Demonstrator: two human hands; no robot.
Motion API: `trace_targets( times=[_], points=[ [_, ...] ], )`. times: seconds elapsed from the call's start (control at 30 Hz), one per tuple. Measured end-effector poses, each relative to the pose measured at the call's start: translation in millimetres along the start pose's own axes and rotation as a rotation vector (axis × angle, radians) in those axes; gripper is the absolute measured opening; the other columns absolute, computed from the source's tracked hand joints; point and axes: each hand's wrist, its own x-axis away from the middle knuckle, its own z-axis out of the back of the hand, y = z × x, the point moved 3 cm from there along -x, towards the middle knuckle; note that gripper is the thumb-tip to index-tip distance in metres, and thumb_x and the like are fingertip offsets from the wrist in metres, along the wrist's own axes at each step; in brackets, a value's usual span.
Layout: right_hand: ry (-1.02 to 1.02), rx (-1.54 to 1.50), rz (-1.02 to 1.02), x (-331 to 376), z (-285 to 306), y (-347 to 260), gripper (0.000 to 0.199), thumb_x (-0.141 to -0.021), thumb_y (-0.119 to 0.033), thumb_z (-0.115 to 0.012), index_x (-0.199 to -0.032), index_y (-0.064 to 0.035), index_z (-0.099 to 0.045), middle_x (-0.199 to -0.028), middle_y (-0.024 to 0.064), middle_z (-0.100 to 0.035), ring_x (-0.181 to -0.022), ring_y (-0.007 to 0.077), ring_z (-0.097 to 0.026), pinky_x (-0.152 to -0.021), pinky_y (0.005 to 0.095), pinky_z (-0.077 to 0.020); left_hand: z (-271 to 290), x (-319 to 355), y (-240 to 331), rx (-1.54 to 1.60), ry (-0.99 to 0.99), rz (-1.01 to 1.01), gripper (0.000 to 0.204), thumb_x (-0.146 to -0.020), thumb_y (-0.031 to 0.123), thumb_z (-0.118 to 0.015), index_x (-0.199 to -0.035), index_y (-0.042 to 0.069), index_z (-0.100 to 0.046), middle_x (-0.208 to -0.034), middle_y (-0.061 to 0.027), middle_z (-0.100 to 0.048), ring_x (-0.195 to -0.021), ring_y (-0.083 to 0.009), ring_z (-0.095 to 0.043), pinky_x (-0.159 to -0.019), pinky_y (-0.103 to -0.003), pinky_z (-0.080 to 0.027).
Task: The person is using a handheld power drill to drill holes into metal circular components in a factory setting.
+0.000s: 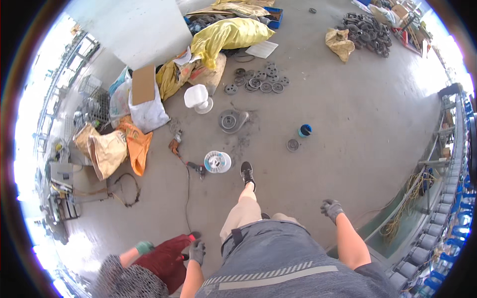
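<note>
My left hand, in a grey work glove, hangs low beside my body with its fingers loosely extended and nothing visible in them. My right hand, also gloved in grey, is held out to the right, fingers apart and slightly bent, and holds nothing. My foot in a dark shoe is on the floor ahead. Close to it stands a white bucket with a power tool on its left. Farther ahead lie a large grey metal casting and a white stool.
Close on my left is another person in maroon trousers with a green-gloved hand. A cable crosses the floor. Several metal wheels lie ahead; a blue container stands to the right. A roller conveyor runs along the right.
</note>
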Motion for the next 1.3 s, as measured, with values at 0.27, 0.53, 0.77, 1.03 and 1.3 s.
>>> trace_targets(
  times=[0.27, 0.53, 0.77, 1.03, 1.3],
  points=[
    [0.105, -0.241, -0.372, 0, 13, -17, 0.031, -0.105, -0.017, -0.057, -0.131, -0.0042, -0.067, -0.097, 0.0164, -0.077, -0.072, 0.0264, -0.073, -0.058, 0.0383, -0.0572, -76, -158, 387, -0.354, -0.061, -0.282, 0.040, -0.102, 0.025, -0.064, -0.138, 0.006, -0.064, -0.111, -0.0088, -0.072, -0.093, -0.0171, -0.067, -0.084, -0.033, -0.056],
    [0.215, -0.757, -0.255, -121, -55, -145, 0.037, -0.102, -0.017, -0.059, -0.136, -0.0028, -0.062, -0.100, 0.0130, -0.076, -0.072, 0.0233, -0.072, -0.057, 0.0356, -0.0534, -202, -215, 739, -0.776, -0.314, -0.693, 0.035, -0.104, 0.019, -0.062, -0.133, 0.000, -0.065, -0.115, -0.0074, -0.072, -0.101, -0.0161, -0.067, -0.090, -0.031, -0.054],
    [0.241, -0.879, -0.353, -235, -66, -218, 0.044, -0.094, -0.009, -0.060, -0.137, -0.0027, -0.065, -0.099, 0.0126, -0.078, -0.078, 0.0196, -0.073, -0.067, 0.0322, -0.0581, -324, -216, 920, -1.049, -0.332, -0.660, 0.037, -0.105, 0.020, -0.063, -0.138, 0.004, -0.062, -0.122, -0.0046, -0.069, -0.104, -0.0133, -0.066, -0.082, -0.028, -0.053],
    [0.452, -1.144, -0.383, -229, -93, -326, 0.033, -0.101, -0.012, -0.059, -0.131, -0.0019, -0.067, -0.100, 0.0134, -0.078, -0.079, 0.0210, -0.075, -0.073, 0.0348, -0.0596, -485, -295, 1096, -1.299, -0.476, -0.566, 0.036, -0.104, 0.018, -0.066, -0.139, 0.013, -0.063, -0.126, -0.0003, -0.070, -0.106, -0.0123, -0.065, -0.081, -0.030, -0.053],
    [1.054, -1.511, -0.560, -117, -182, -444, 0.033, -0.106, -0.023, -0.066, -0.132, -0.0029, -0.068, -0.100, 0.0091, -0.076, -0.082, 0.0157, -0.070, -0.076, 0.0322, -0.0596, -791, -390, 1188, -1.456, -0.754, -0.660, 0.040, -0.108, 0.028, -0.061, -0.144, 0.011, -0.059, -0.124, -0.0043, -0.070, -0.103, -0.0145, -0.067, -0.083, -0.032, -0.053]
  ],
)
